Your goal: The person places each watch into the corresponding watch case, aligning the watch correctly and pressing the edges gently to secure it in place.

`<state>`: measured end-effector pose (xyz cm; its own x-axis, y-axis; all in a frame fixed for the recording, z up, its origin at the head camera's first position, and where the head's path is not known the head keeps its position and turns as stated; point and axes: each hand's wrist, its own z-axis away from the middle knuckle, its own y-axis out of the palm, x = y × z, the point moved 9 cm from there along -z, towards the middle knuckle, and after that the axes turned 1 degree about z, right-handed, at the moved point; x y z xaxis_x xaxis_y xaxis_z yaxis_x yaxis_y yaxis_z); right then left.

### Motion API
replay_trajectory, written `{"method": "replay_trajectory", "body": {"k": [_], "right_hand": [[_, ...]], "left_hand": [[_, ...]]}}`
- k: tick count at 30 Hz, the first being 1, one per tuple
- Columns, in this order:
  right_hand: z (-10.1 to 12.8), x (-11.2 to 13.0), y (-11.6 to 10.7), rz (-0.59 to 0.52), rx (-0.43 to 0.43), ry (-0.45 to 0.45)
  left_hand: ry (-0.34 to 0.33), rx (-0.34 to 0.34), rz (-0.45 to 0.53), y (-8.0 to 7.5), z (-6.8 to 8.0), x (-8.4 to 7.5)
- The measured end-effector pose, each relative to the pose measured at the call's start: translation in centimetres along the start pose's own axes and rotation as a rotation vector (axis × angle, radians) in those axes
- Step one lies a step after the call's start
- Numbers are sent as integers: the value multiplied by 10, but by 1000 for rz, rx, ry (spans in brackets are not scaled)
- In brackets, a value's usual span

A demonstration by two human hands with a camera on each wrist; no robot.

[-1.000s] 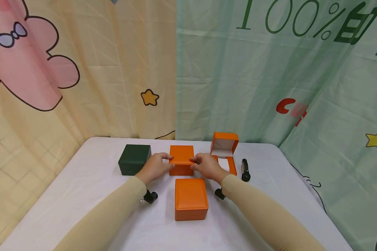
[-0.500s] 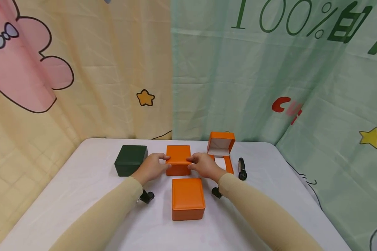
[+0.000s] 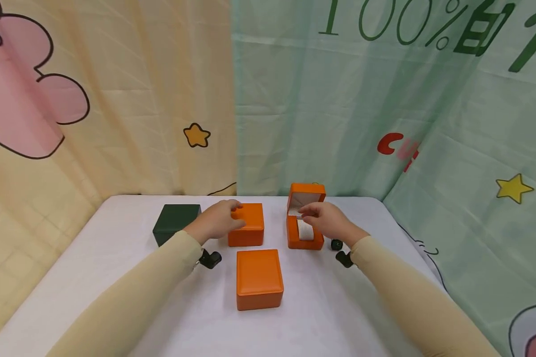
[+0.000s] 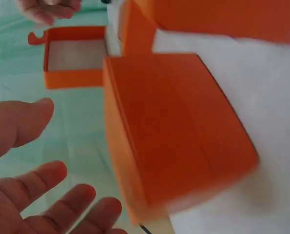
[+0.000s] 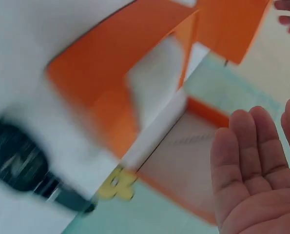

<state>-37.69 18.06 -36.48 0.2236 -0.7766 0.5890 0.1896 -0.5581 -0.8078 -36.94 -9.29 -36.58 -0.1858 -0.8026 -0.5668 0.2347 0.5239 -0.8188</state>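
My left hand lies with relaxed fingers on the top left of a closed orange box at mid table. In the left wrist view the left hand's fingers are spread beside that box, holding nothing. My right hand hovers over an open orange box whose lid stands upright, showing a white lining. The right wrist view shows the right hand flat and empty near the open box.
A dark green box stands left of the middle box. Another closed orange box sits nearer to me. A black watch lies right of the open box, mostly behind my right wrist. Printed curtains hang behind the white table.
My right hand let go of the middle orange box and moved right to the open box. My left hand slid from the box's side onto its top. The view shifted right.
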Motion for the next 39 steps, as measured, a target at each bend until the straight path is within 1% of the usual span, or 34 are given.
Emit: {"method": "replay_trajectory", "body": {"k": [3, 5, 10, 14, 16, 18, 20, 22, 27, 29, 34, 39], "right_hand": [[9, -21, -15, 78, -11, 13], [14, -35, -19, 142, 6, 26], [23, -67, -15, 291, 92, 50], [30, -85, -10, 312, 104, 57], [32, -89, -7, 302, 101, 60], [33, -91, -5, 306, 100, 57], [33, -92, -3, 315, 110, 53], [33, -93, 0, 317, 118, 59], [34, -101, 6, 315, 135, 103], [35, -104, 8, 332, 137, 112], [37, -108, 11, 375, 138, 100], [37, -107, 13, 416, 131, 54]], "left_hand": [[35, 23, -5, 2, -6, -26], [63, 49, -15, 6, -10, -43], [141, 142, -32, 20, -19, -86], [181, 214, -29, 36, -29, -110], [194, 234, -34, 44, -35, -119], [189, 244, -37, 50, -39, -126], [179, 244, -50, 56, -45, -130], [158, 238, -53, 62, -52, -130], [108, 202, -45, 77, -69, -124], [84, 195, -38, 83, -73, -122], [23, 194, -25, 100, -77, -121], [-35, 180, -70, 110, -76, -119]]}}
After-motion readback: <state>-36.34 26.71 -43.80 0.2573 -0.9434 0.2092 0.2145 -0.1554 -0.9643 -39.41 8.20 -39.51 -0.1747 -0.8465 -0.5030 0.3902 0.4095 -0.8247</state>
